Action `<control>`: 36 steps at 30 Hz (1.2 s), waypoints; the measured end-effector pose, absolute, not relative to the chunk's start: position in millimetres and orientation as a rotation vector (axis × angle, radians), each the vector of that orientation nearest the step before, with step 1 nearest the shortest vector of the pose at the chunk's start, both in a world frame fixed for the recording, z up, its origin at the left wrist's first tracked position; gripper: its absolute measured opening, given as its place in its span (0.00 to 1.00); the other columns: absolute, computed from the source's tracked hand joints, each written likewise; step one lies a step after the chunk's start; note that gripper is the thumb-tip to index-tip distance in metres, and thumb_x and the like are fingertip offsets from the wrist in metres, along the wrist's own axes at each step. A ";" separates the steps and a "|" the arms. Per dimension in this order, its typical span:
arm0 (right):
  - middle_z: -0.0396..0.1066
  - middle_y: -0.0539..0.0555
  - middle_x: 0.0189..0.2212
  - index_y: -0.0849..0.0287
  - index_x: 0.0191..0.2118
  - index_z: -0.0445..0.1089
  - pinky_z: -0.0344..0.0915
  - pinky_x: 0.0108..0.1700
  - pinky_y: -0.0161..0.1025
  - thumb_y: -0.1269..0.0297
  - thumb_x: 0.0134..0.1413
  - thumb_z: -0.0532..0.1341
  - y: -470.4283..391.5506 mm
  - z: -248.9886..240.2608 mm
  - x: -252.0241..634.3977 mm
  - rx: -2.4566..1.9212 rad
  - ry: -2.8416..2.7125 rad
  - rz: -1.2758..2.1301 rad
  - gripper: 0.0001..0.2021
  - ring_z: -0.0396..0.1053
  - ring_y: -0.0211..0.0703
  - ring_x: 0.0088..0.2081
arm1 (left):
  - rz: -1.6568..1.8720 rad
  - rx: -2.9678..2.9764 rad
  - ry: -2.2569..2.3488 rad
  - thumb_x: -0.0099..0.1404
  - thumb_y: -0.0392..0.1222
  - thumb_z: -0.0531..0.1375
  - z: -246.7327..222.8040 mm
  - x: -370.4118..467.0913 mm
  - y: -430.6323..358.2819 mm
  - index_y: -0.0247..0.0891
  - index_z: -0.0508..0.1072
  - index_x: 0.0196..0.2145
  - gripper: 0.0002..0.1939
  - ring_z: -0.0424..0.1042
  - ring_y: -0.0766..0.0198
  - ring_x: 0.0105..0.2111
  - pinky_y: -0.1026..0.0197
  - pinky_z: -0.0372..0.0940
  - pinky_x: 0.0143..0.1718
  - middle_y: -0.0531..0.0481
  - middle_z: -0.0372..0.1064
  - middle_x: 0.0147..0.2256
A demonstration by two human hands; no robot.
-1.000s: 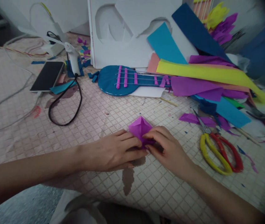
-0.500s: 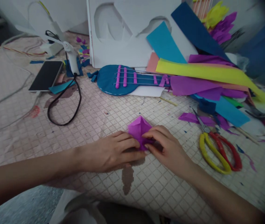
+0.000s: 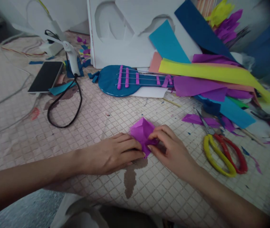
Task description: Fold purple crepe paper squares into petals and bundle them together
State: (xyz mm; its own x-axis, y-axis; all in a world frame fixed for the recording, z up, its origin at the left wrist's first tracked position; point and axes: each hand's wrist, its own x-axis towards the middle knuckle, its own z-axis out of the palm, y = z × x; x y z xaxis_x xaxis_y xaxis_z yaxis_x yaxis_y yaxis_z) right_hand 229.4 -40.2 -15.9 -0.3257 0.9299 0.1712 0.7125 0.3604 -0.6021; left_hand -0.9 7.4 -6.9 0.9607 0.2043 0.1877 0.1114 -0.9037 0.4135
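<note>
A piece of folded purple paper (image 3: 142, 129) lies on the patterned tablecloth, its pointed end away from me and creases running down its middle. My left hand (image 3: 116, 153) holds the lower left part of it, fingers slightly bent and pressing on the paper. On the right side, my right hand (image 3: 170, 147) pinches a flap of the same sheet between thumb and index finger. The flap is partly hidden by those fingers, and the paper's lower left edge is covered by the left hand.
Scissors (image 3: 220, 152) with yellow and red handles lie at the right. Behind the hands is a blue toy guitar (image 3: 118, 80) with purple strips. Coloured paper strips (image 3: 201, 69) pile up at the back right. A phone (image 3: 46, 77) and a white handheld fan (image 3: 72, 57) with a black strap lie left.
My right fingers have lifted a purple flap a little to the right, and the paper's lower tip shows more. My left fingers have drawn back slightly.
</note>
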 end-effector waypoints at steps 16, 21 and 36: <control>0.62 0.52 0.35 0.56 0.32 0.60 0.63 0.40 0.41 0.76 0.53 0.57 -38.1 -14.5 223.2 -1.440 -2.098 0.561 0.08 0.63 0.43 0.40 | 0.323 2.691 0.238 0.68 0.34 0.53 -8.7 -1.5 7.0 0.35 0.67 0.50 0.14 0.63 0.56 0.48 0.53 0.61 0.51 0.42 0.66 0.49; 0.62 0.53 0.36 0.55 0.32 0.60 0.63 0.41 0.43 0.76 0.53 0.57 -38.4 -14.3 222.5 -1.436 -2.107 0.568 0.08 0.62 0.45 0.40 | 0.330 2.699 0.232 0.68 0.35 0.52 -10.5 -1.7 6.6 0.34 0.64 0.53 0.16 0.62 0.56 0.50 0.52 0.60 0.52 0.41 0.65 0.50; 0.62 0.53 0.38 0.56 0.36 0.61 0.64 0.43 0.43 0.74 0.55 0.57 -39.5 -16.2 225.9 -1.467 -2.105 0.484 0.06 0.64 0.45 0.42 | 0.195 2.765 0.288 0.70 0.39 0.52 -5.6 2.1 3.8 0.41 0.68 0.53 0.15 0.62 0.58 0.47 0.54 0.61 0.49 0.45 0.64 0.49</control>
